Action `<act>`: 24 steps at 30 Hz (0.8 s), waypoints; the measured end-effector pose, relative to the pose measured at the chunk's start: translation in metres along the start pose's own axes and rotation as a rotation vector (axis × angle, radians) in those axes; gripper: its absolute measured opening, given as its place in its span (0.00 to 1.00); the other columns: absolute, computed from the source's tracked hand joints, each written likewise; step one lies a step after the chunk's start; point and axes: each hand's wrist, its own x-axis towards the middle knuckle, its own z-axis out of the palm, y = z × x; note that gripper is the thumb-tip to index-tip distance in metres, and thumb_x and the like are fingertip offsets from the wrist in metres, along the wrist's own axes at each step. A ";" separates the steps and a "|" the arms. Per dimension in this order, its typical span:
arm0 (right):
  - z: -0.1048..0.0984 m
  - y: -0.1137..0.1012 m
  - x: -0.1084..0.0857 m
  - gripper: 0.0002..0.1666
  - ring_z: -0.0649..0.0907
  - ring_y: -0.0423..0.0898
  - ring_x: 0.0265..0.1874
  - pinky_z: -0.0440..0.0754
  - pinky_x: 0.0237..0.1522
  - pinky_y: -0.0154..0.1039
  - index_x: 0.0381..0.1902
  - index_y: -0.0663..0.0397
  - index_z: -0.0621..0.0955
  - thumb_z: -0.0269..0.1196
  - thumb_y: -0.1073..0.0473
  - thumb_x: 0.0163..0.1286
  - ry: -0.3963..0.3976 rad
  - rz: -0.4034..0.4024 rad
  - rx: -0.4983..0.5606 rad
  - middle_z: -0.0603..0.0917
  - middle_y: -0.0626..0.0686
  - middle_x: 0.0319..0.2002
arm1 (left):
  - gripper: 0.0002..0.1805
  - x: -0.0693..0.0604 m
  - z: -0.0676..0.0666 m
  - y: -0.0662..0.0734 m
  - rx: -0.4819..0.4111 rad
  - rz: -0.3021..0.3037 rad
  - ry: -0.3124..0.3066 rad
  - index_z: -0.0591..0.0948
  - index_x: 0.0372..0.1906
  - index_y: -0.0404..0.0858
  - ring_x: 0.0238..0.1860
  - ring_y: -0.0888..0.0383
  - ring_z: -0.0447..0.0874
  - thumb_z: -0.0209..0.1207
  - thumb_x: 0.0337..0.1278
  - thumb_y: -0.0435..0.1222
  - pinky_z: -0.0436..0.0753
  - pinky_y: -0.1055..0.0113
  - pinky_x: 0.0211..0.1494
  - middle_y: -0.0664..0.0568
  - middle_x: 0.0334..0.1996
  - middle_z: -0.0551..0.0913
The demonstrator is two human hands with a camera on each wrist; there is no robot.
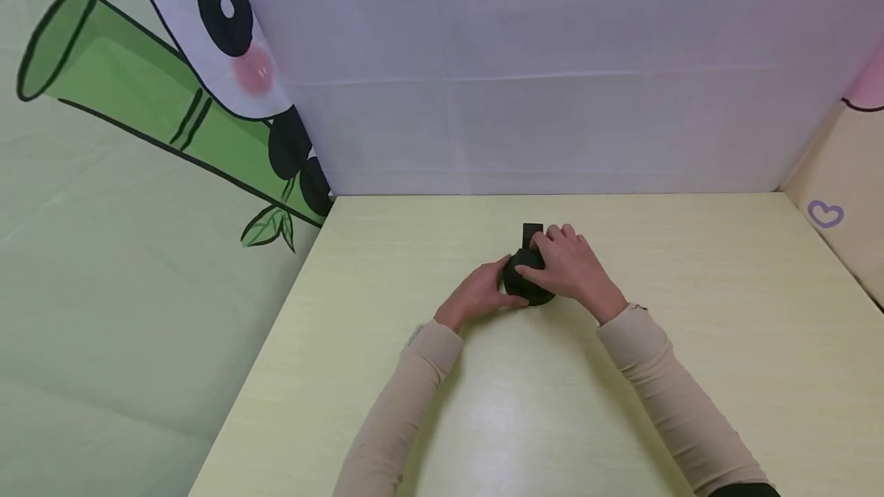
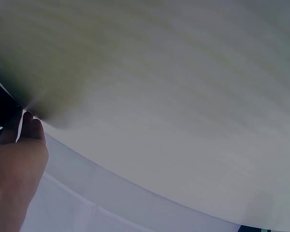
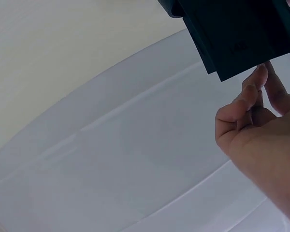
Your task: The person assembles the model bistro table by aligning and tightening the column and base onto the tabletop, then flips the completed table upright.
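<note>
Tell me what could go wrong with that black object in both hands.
The black object might slip or turn if the left hand or right hand loosens, as both hold it. Its flap sticks out, so it could catch or bend. The flap's two layers, uneven at the edge, may slide apart.

Two hands [image 1: 481, 291] [image 1: 573, 265], two sleeves [image 1: 400, 405] [image 1: 680, 405], one black object [image 1: 528, 290], one table [image 1: 518, 420].

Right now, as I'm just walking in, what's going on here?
A person is handling a rounded black object on the pale table. The left hand holds its left side, and the right hand grips it from the upper right. A flat dark strip sticks out on the far side. I can't tell what the object is.
</note>
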 end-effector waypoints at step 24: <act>0.007 -0.016 -0.009 0.28 0.75 0.57 0.34 0.78 0.36 0.53 0.35 0.63 0.78 0.69 0.41 0.68 0.041 0.030 -0.051 0.77 0.58 0.32 | 0.40 -0.005 0.000 -0.005 0.003 0.019 -0.009 0.73 0.70 0.42 0.54 0.59 0.79 0.75 0.57 0.51 0.76 0.65 0.63 0.52 0.56 0.82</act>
